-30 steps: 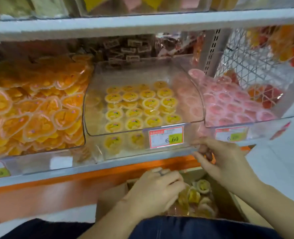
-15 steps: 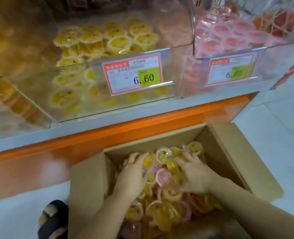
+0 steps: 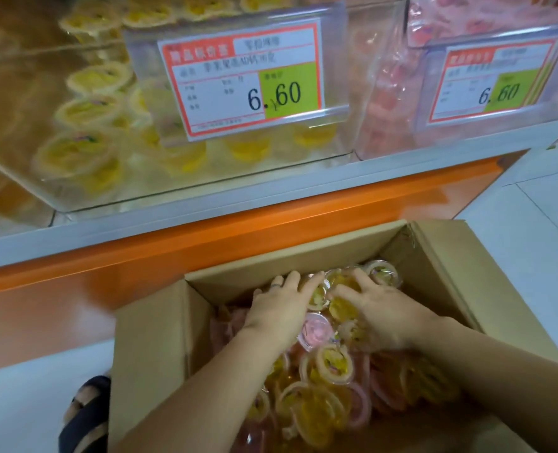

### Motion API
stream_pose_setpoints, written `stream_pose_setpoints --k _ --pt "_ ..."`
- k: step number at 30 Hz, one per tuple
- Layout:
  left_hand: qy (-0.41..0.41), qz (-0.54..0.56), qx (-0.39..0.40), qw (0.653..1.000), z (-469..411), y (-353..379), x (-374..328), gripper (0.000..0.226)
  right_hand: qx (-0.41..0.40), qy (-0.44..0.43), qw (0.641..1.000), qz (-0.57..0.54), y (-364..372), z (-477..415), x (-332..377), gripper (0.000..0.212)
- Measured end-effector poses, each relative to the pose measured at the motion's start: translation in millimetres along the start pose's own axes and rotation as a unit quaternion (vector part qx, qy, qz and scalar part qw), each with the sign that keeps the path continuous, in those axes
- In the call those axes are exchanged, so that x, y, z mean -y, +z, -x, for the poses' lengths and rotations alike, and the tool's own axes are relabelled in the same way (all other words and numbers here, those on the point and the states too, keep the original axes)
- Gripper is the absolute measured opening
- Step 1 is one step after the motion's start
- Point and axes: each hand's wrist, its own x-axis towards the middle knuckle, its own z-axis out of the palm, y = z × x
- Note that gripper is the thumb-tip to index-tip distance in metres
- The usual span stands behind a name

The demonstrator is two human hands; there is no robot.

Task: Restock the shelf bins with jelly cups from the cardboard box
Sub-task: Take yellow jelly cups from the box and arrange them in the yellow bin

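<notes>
Both hands reach palm-down into the box point(image 3: 153, 338). The left hand point(image 3: 280, 308) has its fingers point(image 3: 292, 281) spread and nearly straight, tips resting on a yellow cup point(image 3: 318, 294); a ring point(image 3: 277, 285) shows on one finger. At its 3 o'clock, the right hand point(image 3: 382, 315) lays loosely spread fingers point(image 3: 359, 277) on more yellow ones, closing round none. A pink cup point(image 3: 315, 331) sits between the wrists, at 6 o'clock from the fingertips. More cups point(image 3: 333, 362) fill the box toward 6 o'clock, blurred. What lies under the palms is hidden. At 12 o'clock a clear bin point(image 3: 271, 165) of yellow cups carries a tag point(image 3: 241, 80) reading 6.60; the pink bin point(image 3: 385, 93) at 1 o'clock is cut off.
</notes>
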Motion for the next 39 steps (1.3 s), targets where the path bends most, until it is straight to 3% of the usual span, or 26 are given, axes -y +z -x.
stream_pose_setpoints --k 4,8,11,13,15,19,23,34,39 --pt "-0.014 0.028 0.031 0.999 2 -11 -12 0.089 -0.015 -0.008 0.999 -0.038 2 5 -3 0.079" --pt "-0.001 0.005 -0.005 1.000 12 -13 -18 0.071 -0.023 0.000 0.998 -0.066 0 12 -4 0.070" --pt "0.016 -0.019 0.024 0.999 17 -10 -19 0.076 -0.029 0.011 0.995 -0.090 -4 16 -7 0.063" --pt "-0.003 0.018 0.076 0.997 12 -9 -13 0.080 -0.025 0.017 0.995 -0.091 -6 18 -7 0.060" --pt "-0.019 0.096 0.098 0.990 3 -8 -5 0.069 -0.030 0.018 0.994 -0.100 -4 18 -7 0.056" --pt "-0.013 0.175 0.051 0.983 0 -11 -1 0.034 -0.054 0.021 0.986 -0.155 3 12 -9 0.053" --pt "-0.035 0.226 -0.023 0.973 4 -7 -10 0.027 -0.012 0.027 0.980 -0.195 5 3 -6 0.059" --pt "-0.071 0.318 -0.047 0.944 7 -13 -11 0.027 -0.011 0.001 0.965 -0.263 -9 -1 -15 0.054" --pt "-0.049 0.357 0.005 0.933 11 -41 -12 0.031 -0.027 -0.022 0.968 -0.249 -34 9 -12 0.052"
